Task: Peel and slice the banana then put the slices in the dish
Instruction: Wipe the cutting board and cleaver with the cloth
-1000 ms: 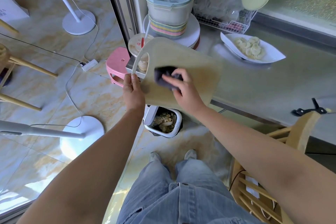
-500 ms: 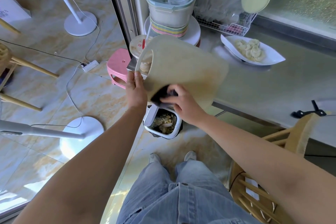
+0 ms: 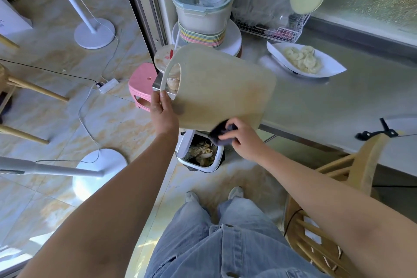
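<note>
A beige cutting board (image 3: 221,83) is tilted in the air over a small white bin (image 3: 217,161) on the floor. My left hand (image 3: 163,111) grips the board at its handle end. My right hand (image 3: 242,136) holds a dark cloth (image 3: 220,134) at the board's lower edge, just above the bin. Banana slices (image 3: 302,60) lie in a white boat-shaped dish (image 3: 331,70) on the steel counter (image 3: 338,101) at the back right. Peels and scraps fill the bin.
Stacked coloured plates and a tub of utensils (image 3: 203,9) stand at the counter's back left, beside a wire rack (image 3: 273,29). A pink stool (image 3: 141,84), lamp bases and cables are on the tiled floor to the left. A wooden chair (image 3: 338,198) stands at the right.
My right hand has drawn the cloth down the board from its middle to the lower edge. The board has tipped and shifted slightly to the right over the bin.
</note>
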Tool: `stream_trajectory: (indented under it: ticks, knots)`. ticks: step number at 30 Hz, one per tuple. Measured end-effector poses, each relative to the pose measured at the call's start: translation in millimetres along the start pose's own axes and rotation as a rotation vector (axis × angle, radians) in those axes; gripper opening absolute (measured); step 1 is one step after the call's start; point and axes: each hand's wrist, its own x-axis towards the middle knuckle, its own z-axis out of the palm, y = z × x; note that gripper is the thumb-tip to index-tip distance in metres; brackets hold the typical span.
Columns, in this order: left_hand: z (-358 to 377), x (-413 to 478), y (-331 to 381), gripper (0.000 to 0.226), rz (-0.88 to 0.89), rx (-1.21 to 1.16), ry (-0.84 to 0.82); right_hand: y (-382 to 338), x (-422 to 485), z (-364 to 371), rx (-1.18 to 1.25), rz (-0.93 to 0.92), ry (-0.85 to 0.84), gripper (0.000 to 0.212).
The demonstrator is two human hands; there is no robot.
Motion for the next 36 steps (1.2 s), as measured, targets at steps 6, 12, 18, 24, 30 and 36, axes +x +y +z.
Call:
stream_trajectory:
  ticks: [6,12,18,24,30,36]
  knots:
    - [3.6,-0.5,0.9,0.030,0.002,0.025,0.014,-0.6,11.0,-42.6,0.190,0.200,0.637,0.044]
    - [11.2,-4.6,-1.2,0.032,-0.032,0.023,0.043,4.8,25.1,-36.1,0.159,0.177,0.591,0.051]
    - [0.9,3.3,-6.0,0.030,-0.057,0.030,0.074,-16.2,-1.4,-24.1,0.286,0.158,0.312,0.041]
    - [8.8,-6.3,-3.2,0.030,-0.068,0.038,0.026,-30.2,56.7,-60.6,0.358,0.253,0.772,0.046]
    - [2.7,-6.3,-8.6,0.030,-0.039,0.092,-0.014,-47.3,53.5,-29.6,0.191,-0.031,0.398,0.046]
    - [-5.6,-5.3,-11.3,0.031,0.032,0.218,-0.109,-70.2,84.0,-55.9,0.149,-0.080,0.657,0.048]
